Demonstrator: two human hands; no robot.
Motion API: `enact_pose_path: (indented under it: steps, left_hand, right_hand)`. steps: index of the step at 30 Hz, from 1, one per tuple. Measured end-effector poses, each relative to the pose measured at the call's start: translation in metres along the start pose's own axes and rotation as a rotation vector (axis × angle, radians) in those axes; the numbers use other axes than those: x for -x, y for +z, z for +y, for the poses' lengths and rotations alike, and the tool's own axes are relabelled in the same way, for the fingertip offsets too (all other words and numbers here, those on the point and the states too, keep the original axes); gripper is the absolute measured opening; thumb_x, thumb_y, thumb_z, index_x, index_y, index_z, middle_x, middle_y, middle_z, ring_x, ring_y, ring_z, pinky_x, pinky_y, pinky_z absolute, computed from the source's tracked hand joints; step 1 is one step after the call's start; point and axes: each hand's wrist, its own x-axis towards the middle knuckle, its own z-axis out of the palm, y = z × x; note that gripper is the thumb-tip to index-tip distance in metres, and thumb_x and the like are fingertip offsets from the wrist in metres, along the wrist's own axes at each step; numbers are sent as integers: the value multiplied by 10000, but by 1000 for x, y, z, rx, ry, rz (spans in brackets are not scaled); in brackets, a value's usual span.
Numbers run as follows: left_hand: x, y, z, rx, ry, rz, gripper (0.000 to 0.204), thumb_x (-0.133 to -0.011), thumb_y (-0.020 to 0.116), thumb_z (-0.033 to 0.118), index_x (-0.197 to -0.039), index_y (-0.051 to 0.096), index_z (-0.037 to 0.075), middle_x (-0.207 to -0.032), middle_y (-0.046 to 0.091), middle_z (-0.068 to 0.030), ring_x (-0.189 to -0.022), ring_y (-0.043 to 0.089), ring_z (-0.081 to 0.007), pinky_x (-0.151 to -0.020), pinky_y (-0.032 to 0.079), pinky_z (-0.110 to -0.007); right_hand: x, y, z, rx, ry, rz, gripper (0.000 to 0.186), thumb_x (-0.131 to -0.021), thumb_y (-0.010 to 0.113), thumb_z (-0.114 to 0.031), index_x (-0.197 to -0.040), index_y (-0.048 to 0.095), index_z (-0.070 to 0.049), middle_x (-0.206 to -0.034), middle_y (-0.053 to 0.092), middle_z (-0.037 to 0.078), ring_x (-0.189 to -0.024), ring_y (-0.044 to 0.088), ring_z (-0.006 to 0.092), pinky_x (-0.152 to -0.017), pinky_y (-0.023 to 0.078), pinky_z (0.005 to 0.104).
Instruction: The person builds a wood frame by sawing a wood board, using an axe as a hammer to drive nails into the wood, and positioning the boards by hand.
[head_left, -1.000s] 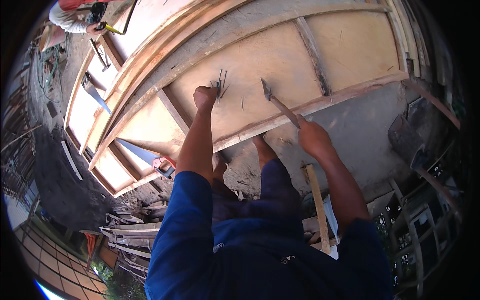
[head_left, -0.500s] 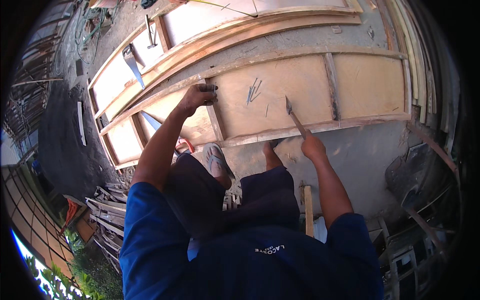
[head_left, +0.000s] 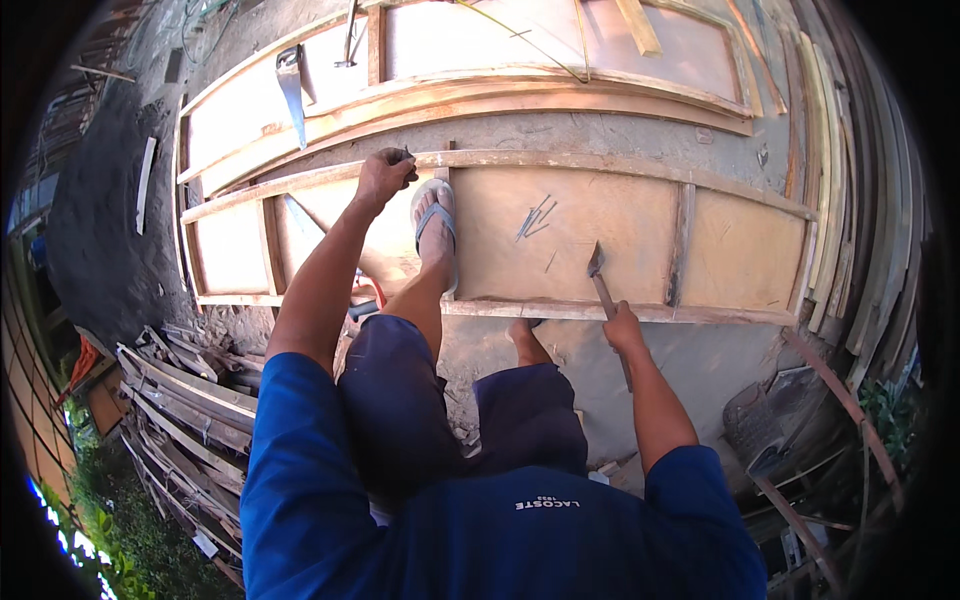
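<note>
My right hand (head_left: 624,328) is closed round the wooden handle of a hammer (head_left: 604,287), its dark head hanging over the near part of a framed plywood panel (head_left: 610,220). By the panel's far rail, my left hand (head_left: 385,178) is closed in a pinch. A thin nail showed in those fingers a moment earlier; now only a small dark tip sticks out. Several loose nails (head_left: 535,218) lie in a bunch on the plywood between my hands, and a single nail (head_left: 550,262) lies closer to me. My sandalled left foot (head_left: 434,220) is over the panel, beside a cross-piece.
Beyond lies a second framed panel (head_left: 450,35) bearing a handsaw (head_left: 291,95), another hammer (head_left: 349,40) and a yellow tape (head_left: 520,35). A saw with a red handle (head_left: 372,290) lies left of my leg. Scrap wood (head_left: 190,400) is piled at left; long boards (head_left: 830,190) line the right.
My left foot has moved forward from the near edge onto the panel. My left hand has shifted left, toward the far rail, and the view has tilted. The hammer stays in my right hand.
</note>
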Motion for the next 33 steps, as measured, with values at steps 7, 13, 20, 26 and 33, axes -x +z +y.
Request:
enact_pose_path:
  steps: [7, 13, 20, 26, 33]
  left_hand:
    - [-69, 4, -57, -229, 91, 83, 273, -904, 735, 226, -1015, 757, -22, -895, 777, -138, -815, 735, -200, -779, 558, -339]
    - [-134, 19, -87, -189, 110, 70, 353, -886, 740, 276, -1104, 760, -2, -976, 777, -175, -897, 752, -273, -832, 560, -374]
    - [-157, 44, -93, -237, 176, 12, 262, -922, 723, 195, -1075, 758, -15, -897, 780, -111, -845, 731, -166, -799, 555, -327]
    - [-171, 33, -100, -93, 37, -155, 268, -939, 707, 186, -1074, 745, -42, -885, 774, -131, -816, 736, -169, -769, 565, -328]
    - [-173, 39, -99, -114, 158, -165, 190, -898, 711, 166, -1002, 776, 21, -838, 753, -175, -764, 744, -270, -746, 566, -379]
  right_hand:
    - [36, -27, -103, 285, -230, 22, 545, -974, 527, -209, -1495, 415, -92, -1101, 680, 340, -1043, 657, 513, -886, 517, 567]
    - [24, -56, -238, 325, -494, 6, 595, -986, 554, -211, -1547, 380, -116, -981, 694, 312, -942, 665, 506, -843, 502, 565]
    - [-20, -61, -373, 377, -500, -84, 604, -984, 566, -176, -1557, 385, -118, -956, 692, 308, -923, 666, 503, -834, 500, 559]
    - [-43, -66, -461, 250, -773, 31, 598, -973, 570, -173, -1545, 407, -102, -890, 679, 335, -902, 658, 525, -851, 488, 580]
    - [-61, -41, -492, 202, -645, 45, 584, -979, 562, -194, -1542, 425, -130, -994, 681, 347, -990, 656, 522, -923, 499, 571]
